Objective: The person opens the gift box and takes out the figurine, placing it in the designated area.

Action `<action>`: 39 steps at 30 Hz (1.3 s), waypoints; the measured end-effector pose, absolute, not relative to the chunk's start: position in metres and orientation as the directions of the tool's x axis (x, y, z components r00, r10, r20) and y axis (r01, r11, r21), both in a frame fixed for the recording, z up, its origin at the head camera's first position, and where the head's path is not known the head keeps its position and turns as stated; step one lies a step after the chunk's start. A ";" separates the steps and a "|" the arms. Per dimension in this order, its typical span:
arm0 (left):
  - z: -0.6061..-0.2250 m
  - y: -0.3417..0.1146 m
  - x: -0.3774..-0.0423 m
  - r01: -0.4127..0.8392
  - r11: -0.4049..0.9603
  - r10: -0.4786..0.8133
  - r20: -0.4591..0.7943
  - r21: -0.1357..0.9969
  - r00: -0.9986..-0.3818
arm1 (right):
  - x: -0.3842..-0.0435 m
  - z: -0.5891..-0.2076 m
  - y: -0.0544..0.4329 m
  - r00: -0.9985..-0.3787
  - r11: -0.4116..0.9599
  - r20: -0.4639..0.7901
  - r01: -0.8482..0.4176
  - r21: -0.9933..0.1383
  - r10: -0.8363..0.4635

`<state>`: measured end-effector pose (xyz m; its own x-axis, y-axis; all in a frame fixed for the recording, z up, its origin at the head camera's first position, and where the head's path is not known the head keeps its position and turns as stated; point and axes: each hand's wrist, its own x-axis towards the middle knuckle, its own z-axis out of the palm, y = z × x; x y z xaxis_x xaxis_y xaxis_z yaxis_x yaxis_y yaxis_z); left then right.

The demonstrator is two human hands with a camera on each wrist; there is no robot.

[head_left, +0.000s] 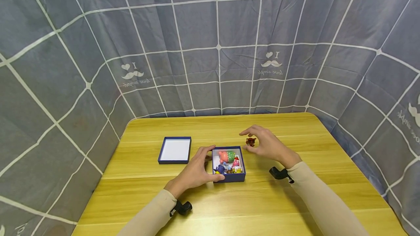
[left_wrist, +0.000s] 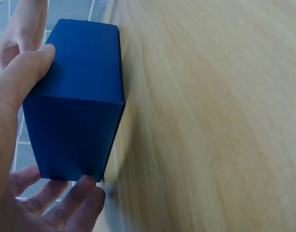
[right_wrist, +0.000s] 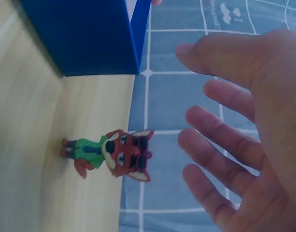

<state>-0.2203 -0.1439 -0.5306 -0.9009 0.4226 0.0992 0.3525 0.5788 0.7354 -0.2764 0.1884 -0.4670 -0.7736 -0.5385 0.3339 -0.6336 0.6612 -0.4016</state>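
Note:
A dark blue box [head_left: 233,178] with a white inside holds several small figurines, among them a pink-and-green one [head_left: 226,157] and a dark blue one [head_left: 219,169]. My left hand [head_left: 194,170] grips the box's left side, with the thumb on its near wall [left_wrist: 73,63] and the fingers at the far end. To the box's right, a fox figurine [right_wrist: 121,153] in a green shirt and dark tie stands upright on the table. Around and above it, my right hand [head_left: 269,145] hovers with thumb and fingers spread. A gap shows between fingers and fox in the right wrist view.
A blue-rimmed lid [head_left: 175,162], white inside up, lies on the wooden table [head_left: 210,210] left of the box. A grey curtain [head_left: 197,65] with white grid lines surrounds the table's back and sides.

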 end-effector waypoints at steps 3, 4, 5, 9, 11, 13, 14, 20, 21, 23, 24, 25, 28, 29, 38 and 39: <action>-0.530 -0.144 -0.221 0.346 0.576 0.420 0.095 0.740 -0.902 | -0.274 -0.463 0.184 -0.762 0.662 0.310 -0.647 -0.379 -0.568; -0.530 -0.144 -0.221 0.347 0.575 0.421 0.096 0.741 -0.902 | -0.274 -0.461 0.183 -0.760 0.663 0.298 -0.650 -0.371 -0.578; -0.530 -0.144 -0.221 0.348 0.575 0.422 0.096 0.741 -0.901 | -0.273 -0.460 0.182 -0.758 0.665 0.284 -0.652 -0.365 -0.587; -0.530 -0.145 -0.221 0.354 0.571 0.429 0.098 0.741 -0.898 | -0.271 -0.456 0.177 -0.749 0.664 0.230 -0.660 -0.352 -0.622; -0.530 -0.145 -0.221 0.355 0.569 0.432 0.098 0.741 -0.896 | -0.271 -0.456 0.175 -0.740 0.659 0.205 -0.666 -0.348 -0.640; -0.530 -0.145 -0.221 0.356 0.570 0.434 0.097 0.741 -0.896 | -0.271 -0.456 0.173 -0.728 0.651 0.185 -0.678 -0.342 -0.661; -0.530 -0.145 -0.221 0.357 0.571 0.434 0.097 0.739 -0.895 | -0.272 -0.456 0.173 -0.720 0.646 0.176 -0.685 -0.337 -0.671; -0.531 -0.146 -0.221 0.367 0.575 0.437 0.105 0.731 -0.893 | -0.271 -0.455 0.168 -0.669 0.603 0.126 -0.723 -0.336 -0.732; -0.531 -0.146 -0.221 0.369 0.574 0.437 0.107 0.731 -0.893 | -0.271 -0.455 0.167 -0.662 0.598 0.114 -0.727 -0.339 -0.741; -0.532 -0.146 -0.221 0.369 0.576 0.437 0.106 0.729 -0.893 | -0.271 -0.455 0.165 -0.651 0.591 0.090 -0.732 -0.340 -0.754; -0.532 -0.146 -0.221 0.369 0.576 0.437 0.106 0.729 -0.893 | -0.271 -0.456 0.164 -0.646 0.589 0.077 -0.734 -0.338 -0.760; -0.532 -0.146 -0.221 0.369 0.576 0.437 0.106 0.729 -0.893 | -0.271 -0.456 0.164 -0.642 0.588 0.065 -0.734 -0.339 -0.764; -0.533 -0.146 -0.221 0.367 0.574 0.438 0.104 0.732 -0.893 | -0.272 -0.457 0.162 -0.640 0.591 0.034 -0.728 -0.348 -0.768; -0.533 -0.146 -0.221 0.366 0.573 0.438 0.104 0.733 -0.893 | -0.272 -0.457 0.161 -0.641 0.593 0.025 -0.724 -0.353 -0.767; -0.533 -0.145 -0.220 0.366 0.568 0.436 0.107 0.737 -0.893 | -0.270 -0.460 0.152 -0.663 0.625 -0.033 -0.687 -0.371 -0.748; -0.533 -0.145 -0.221 0.367 0.569 0.436 0.108 0.736 -0.893 | -0.270 -0.460 0.151 -0.667 0.630 -0.039 -0.682 -0.372 -0.744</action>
